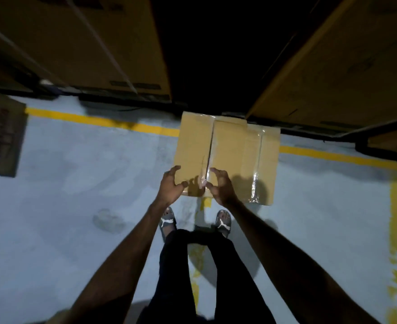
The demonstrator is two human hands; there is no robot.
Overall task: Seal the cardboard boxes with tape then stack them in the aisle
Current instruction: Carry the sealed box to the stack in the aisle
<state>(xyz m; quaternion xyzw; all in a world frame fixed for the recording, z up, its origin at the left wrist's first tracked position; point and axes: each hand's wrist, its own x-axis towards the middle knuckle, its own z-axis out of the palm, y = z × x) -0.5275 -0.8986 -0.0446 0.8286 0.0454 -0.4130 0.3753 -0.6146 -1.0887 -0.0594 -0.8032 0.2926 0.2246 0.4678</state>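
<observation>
Brown cardboard is what you have in front of you: one box point(228, 157) sits on the pale floor point(76, 206), just past your feet and partly over the yellow line point(99, 121). Shiny tape point(256, 169) runs down its right side, and another strip point(208, 160) runs along the middle seam, which looks a little open near the far end. Your left hand point(170, 187) has curled fingers at the near left edge of the box; the thumb touches the top, but it does not grip it. Your right hand point(219, 188) hovers over the middle seam with bent fingers, and you cannot tell if it touches the box or holds anything. No tape roll shows. It looks like the sealing step is at its end, or you are about to lift the box to stack it. Next, you likely need to press the middle strip flat, then put one hand on each side and lift with a firm, even hold. Counting things: one box at your hands, two tape strips on it, two hands, two sandals point(223, 223). One more box point(2, 134) with dark letters sits at the far left. Big boxes point(83, 47) stand on both sides of a dark gap at the top.
</observation>
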